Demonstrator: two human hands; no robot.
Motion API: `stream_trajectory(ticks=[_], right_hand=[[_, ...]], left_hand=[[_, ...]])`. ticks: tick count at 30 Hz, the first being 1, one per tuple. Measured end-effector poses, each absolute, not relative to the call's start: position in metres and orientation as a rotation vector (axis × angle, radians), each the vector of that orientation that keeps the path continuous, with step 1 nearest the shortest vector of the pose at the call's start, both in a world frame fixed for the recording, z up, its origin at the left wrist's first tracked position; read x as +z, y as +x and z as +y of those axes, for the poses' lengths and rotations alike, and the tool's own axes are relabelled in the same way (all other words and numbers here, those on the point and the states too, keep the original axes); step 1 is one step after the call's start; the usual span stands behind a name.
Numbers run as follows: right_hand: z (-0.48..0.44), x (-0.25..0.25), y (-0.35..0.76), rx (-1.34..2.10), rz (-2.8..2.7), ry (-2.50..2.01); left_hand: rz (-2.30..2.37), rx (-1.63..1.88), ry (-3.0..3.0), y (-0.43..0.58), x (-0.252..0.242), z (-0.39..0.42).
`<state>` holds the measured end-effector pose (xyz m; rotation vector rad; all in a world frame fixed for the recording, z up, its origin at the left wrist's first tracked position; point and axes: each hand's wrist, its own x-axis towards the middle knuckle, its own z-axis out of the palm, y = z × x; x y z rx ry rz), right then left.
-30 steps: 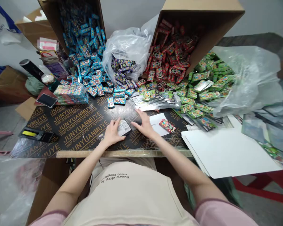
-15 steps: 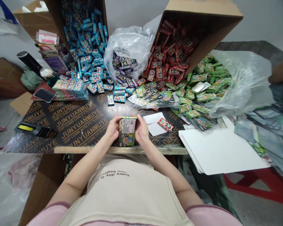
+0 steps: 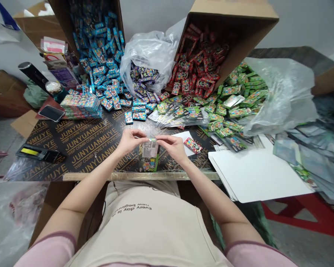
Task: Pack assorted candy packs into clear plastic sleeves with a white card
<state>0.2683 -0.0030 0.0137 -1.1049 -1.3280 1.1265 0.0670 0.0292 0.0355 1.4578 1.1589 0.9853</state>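
Note:
A black-and-green printed plastic packet (image 3: 149, 163) stands upright near the table's front edge, its barcode label facing me. Clear film (image 3: 144, 128) spreads out beyond its top edge. My left hand (image 3: 131, 141) pinches the packet's top at the left corner, thumb and fingers pressed together. At the right corner my right hand (image 3: 174, 146) pinches the same edge, its fingertips close to the left ones. Just right of that hand lies a small red box (image 3: 193, 145) on a white card (image 3: 186, 138).
Cartons spill small blue boxes (image 3: 100, 70) and red boxes (image 3: 196, 76) at the back. Purple boxes (image 3: 144, 76) and green boxes (image 3: 247, 87) lie in clear bags. Flat packets (image 3: 180, 115) lie mid-table, white sheets (image 3: 256, 170) at right, a phone (image 3: 51, 113) and tape dispenser (image 3: 39, 152) at left.
Both hands have moved up from the packet's sides to its top edge and now pinch there, elbows wider apart. The view has shifted slightly.

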Motion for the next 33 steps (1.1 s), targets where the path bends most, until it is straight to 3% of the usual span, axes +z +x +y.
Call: stream_trajectory(ticks=[11, 19, 22, 25, 27, 33], right_hand=[[0.003, 0.025, 0.265, 1.181, -1.344, -1.119], [-0.002, 0.01, 0.29, 0.99, -1.776, -0.954], [0.022, -0.016, 0.339, 0.779, -1.813, -1.2], [0.046, -0.049, 0.394, 0.434, -1.63, -1.749], [0.05, -0.069, 0.412, 0.378, -1.54, -2.009], [0.017, -0.098, 0.36, 0.337, -1.535, -2.083]], left_hand=[[1.13, 1.0, 1.743, 0.066, 0.046, 0.018], [1.007, 0.948, 2.134, 0.069, 0.038, 0.009], [1.047, 0.943, 2.113, 0.064, 0.023, 0.024], [1.305, 0.888, 1.94, 0.045, -0.005, 0.054], [1.517, 0.771, 1.787, 0.031, -0.023, 0.074], [1.638, 0.73, 1.928, 0.06, -0.044, 0.085]])
